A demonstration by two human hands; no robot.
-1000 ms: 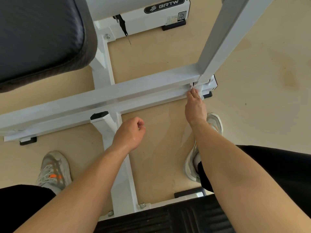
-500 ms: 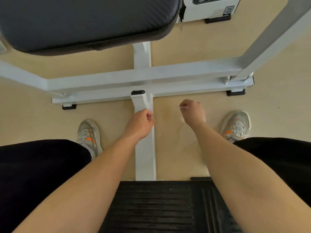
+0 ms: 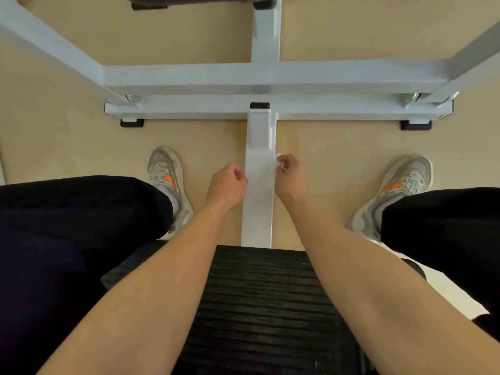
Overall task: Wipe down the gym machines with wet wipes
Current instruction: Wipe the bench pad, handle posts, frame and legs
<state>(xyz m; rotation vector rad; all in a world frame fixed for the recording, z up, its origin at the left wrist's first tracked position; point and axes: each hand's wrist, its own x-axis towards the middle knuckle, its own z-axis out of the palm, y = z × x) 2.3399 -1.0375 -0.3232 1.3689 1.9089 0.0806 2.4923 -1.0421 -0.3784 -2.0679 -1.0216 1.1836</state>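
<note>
The white gym machine frame (image 3: 270, 74) lies below me, with a crossbar and a centre beam (image 3: 258, 190) running toward me. My right hand (image 3: 290, 175) pinches a small white wet wipe (image 3: 278, 161) at the right edge of the centre beam. To the left of the beam, my left hand (image 3: 227, 185) hovers with its fingers curled and holds nothing. The wipe is mostly hidden by my fingers.
A black ribbed seat pad (image 3: 265, 307) is directly under me. My two grey shoes (image 3: 167, 174) (image 3: 400, 185) stand on the tan floor on either side of the beam. Black rubber feet (image 3: 131, 123) sit under the crossbar ends.
My right hand has come back from the right end of the crossbar to the centre beam, still with the wipe. The view has swung to centre on the beam.
</note>
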